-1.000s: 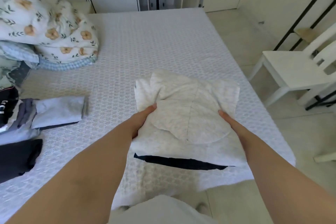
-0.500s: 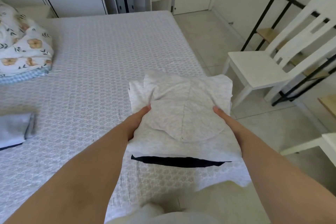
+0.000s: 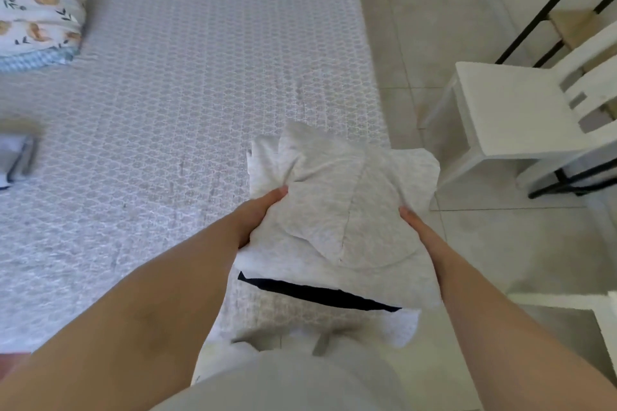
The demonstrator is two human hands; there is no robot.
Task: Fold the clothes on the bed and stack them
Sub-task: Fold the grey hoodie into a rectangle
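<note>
A folded light grey garment (image 3: 337, 210) with a dark band along its lower edge is lifted above the bed's right front corner. My left hand (image 3: 258, 217) grips its left side, thumb on top and fingers underneath. My right hand (image 3: 417, 227) holds the right side the same way; its fingers are hidden under the cloth. The bed (image 3: 187, 77) has a white patterned cover. A folded grey piece (image 3: 16, 157) lies at the far left edge of the bed, partly cut off.
A floral duvet bundle (image 3: 36, 3) sits at the bed's upper left. A white chair (image 3: 521, 110) stands on the tiled floor to the right, with a black metal rack (image 3: 547, 3) behind it. Another white furniture edge (image 3: 574, 304) shows at lower right.
The view has swung right and down: the stack of dark clothes at left has left the frame. The garment, held in both hands, now hangs over the bed's right edge, nearer the chair.
</note>
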